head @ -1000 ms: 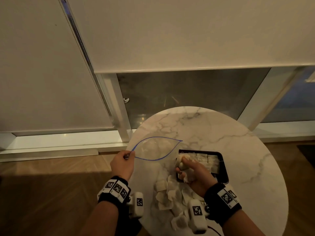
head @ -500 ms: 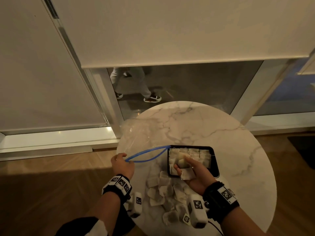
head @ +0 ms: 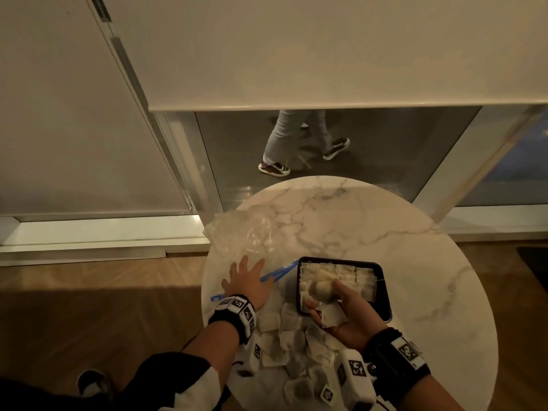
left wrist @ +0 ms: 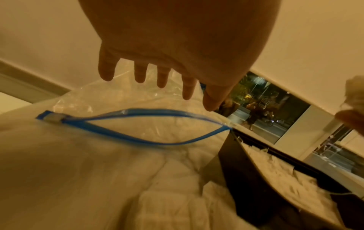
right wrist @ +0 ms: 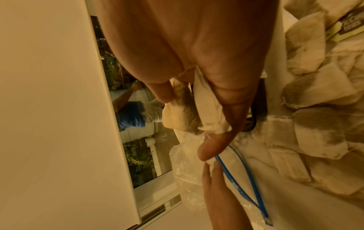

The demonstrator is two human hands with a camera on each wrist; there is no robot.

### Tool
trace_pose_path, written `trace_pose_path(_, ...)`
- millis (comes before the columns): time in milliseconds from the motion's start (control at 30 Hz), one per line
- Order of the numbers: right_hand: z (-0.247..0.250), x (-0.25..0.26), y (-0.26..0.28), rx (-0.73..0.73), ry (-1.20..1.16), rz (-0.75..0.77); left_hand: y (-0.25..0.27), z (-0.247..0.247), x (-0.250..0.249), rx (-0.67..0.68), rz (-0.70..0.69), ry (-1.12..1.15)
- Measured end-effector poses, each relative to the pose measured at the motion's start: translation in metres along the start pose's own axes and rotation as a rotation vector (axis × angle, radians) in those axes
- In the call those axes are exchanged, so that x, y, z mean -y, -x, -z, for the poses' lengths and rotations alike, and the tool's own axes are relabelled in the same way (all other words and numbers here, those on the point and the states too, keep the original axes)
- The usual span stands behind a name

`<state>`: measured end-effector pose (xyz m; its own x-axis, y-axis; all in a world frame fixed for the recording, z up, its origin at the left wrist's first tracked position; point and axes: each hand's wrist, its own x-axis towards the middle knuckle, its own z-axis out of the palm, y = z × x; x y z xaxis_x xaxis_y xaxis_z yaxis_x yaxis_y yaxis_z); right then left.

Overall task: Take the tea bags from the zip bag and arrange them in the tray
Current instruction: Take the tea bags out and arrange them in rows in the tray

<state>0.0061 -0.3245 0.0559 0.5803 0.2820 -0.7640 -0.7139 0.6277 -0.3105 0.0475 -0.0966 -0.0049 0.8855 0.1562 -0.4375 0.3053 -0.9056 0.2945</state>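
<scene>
The clear zip bag [head: 246,238] with a blue zip strip [left wrist: 138,124] lies flat on the round marble table [head: 415,262], its mouth gaping. My left hand [head: 247,277] hovers over the bag's mouth with fingers spread and straight, holding nothing. A black tray [head: 382,295] to the right holds rows of tea bags [head: 350,271]. Over the tray's near-left corner my right hand [head: 332,304] holds tea bags [right wrist: 187,119] between thumb and fingers. A loose heap of tea bags [head: 290,336] covers the table between my wrists.
The table stands against a glass wall with a lowered white blind [head: 296,54]. Outside, a person's legs [head: 296,137] walk past. The table's far and right parts [head: 385,226] are bare marble. Wooden floor [head: 89,307] lies left of the table.
My left hand has let go of the zip bag's corner; the bag now lies flat and the hand is spread above it. The right hand stays at the tray with tea bags.
</scene>
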Motion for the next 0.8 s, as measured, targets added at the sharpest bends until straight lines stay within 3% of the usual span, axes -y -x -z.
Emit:
trace_pose_path(200,-0.009,0.008,0.007,0.030,0.002,-0.009,-0.005,-0.024,0.010,0.164,0.032,-0.071)
trace_pose_path(367,-0.008,0.014,0.011,0.041,0.096,0.005,-0.002,-0.028,0.009,0.153,0.028,-0.048)
trace_pose_path(533,0.001,0.016,0.007,0.056,0.182,0.004,0.008,-0.012,-0.008,-0.036,-0.001,-0.006)
trace_pose_path(667,0.004,0.017,0.008,0.097,0.201,0.018,0.029,-0.001,-0.030,-0.286,-0.219,0.299)
trace_pose_path(733,0.004,0.016,0.010,0.106,0.191,0.016,0.042,-0.001,-0.042,-0.158,-0.256,0.576)
trace_pose_path(800,0.004,0.014,0.009,0.118,0.184,0.016,0.053,-0.007,-0.053,0.109,-0.209,0.881)
